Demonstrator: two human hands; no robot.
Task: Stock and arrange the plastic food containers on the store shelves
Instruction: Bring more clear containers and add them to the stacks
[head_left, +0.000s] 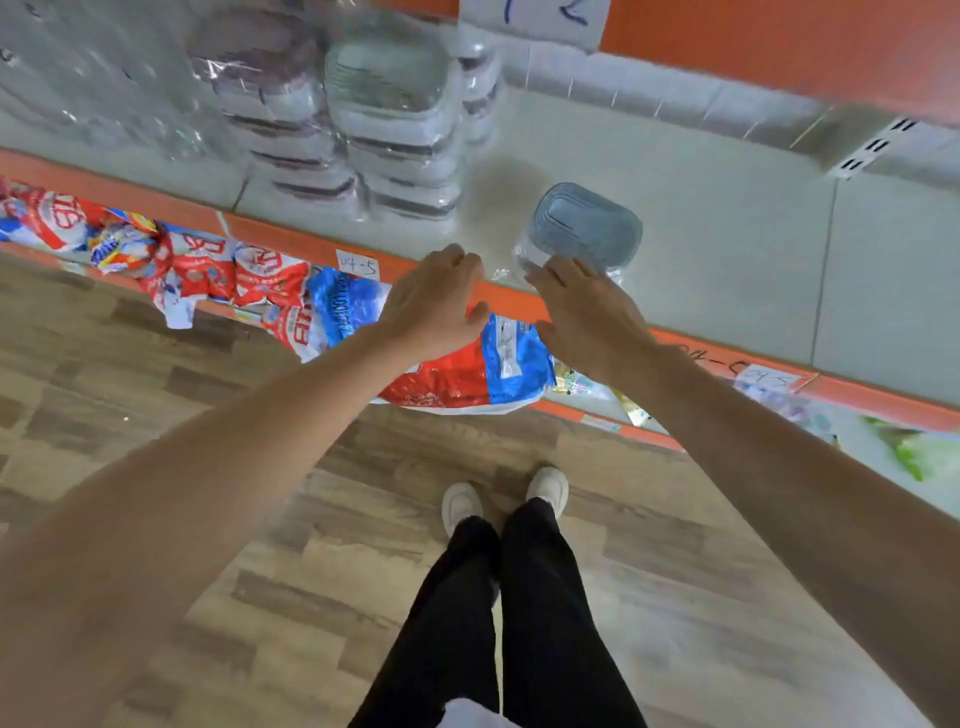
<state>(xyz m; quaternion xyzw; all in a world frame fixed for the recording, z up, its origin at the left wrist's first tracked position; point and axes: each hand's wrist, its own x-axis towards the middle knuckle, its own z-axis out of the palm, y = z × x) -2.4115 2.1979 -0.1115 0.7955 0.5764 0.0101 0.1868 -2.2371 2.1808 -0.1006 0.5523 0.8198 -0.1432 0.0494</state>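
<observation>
Both hands (434, 299) (587, 312) loose, fingers spread, R touching wrapped container (584, 234); shelf tag (357, 264) "04-5".

The right hand's (587, 317) fingertips cover the near edge of the clear plastic container with a grey-blue lid (584, 228), so contact cannot be judged. The wrapped stacks of clear containers (363, 130) toward the grey shelf's (727, 249) left end are smeared. The white paper label (535, 18) is cut by the top edge, its blue writing unreadable.
</observation>
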